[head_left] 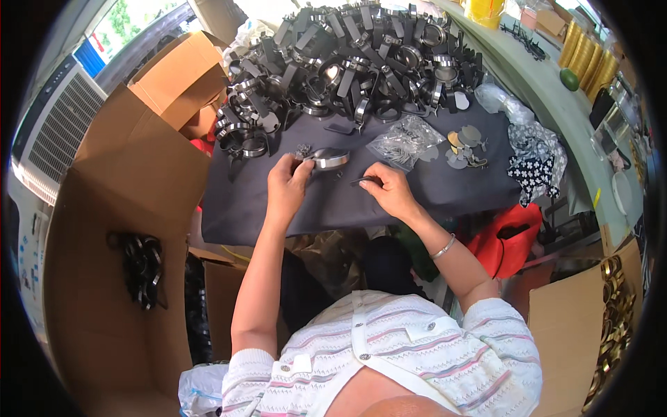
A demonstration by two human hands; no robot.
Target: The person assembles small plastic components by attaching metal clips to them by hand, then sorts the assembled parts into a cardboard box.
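Observation:
My left hand (285, 184) is closed in a pinch on the edge of a round metal piece (331, 160) with a shiny silver rim, above the dark cloth (271, 208). Thumb and finger of my right hand (392, 194) grip a small flat black strip (367, 181), a little to the right of the round piece and apart from it. A small heap of tiny metal bits (303, 150) lies just beyond my left fingertips. Past my right hand is a clear plastic bag (405, 141) of small metal pins or screws, and right of it some flat round discs (467, 144).
A large pile of silver-rimmed rings with black strips (361, 62) covers the table's far side. An open cardboard box (125, 187) with a few such pieces stands at left. Another box (566, 333) with gold-coloured rings is at right, near a red bag (506, 240).

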